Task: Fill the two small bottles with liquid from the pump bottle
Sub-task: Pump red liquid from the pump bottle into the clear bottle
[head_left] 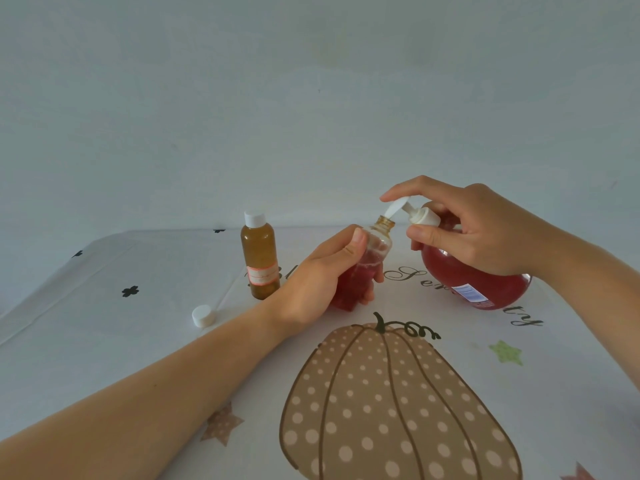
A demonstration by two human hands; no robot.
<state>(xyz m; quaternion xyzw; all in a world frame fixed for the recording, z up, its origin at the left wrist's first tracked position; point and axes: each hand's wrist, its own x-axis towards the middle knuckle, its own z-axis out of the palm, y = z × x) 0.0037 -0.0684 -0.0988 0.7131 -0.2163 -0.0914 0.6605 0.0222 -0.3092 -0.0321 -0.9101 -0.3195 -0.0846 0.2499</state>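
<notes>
Gripping open small bottle (367,268), left fingers (356,242); spout (393,209) at mouth.

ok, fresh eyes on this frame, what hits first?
Centre: the left hand grips a small clear plastic bottle, part-full of red liquid, its open neck under the white nozzle of the large red pump bottle held by the right hand. To their left: a capped amber bottle and a loose white cap. A dotted pumpkin print fills the near tablecloth.
</notes>
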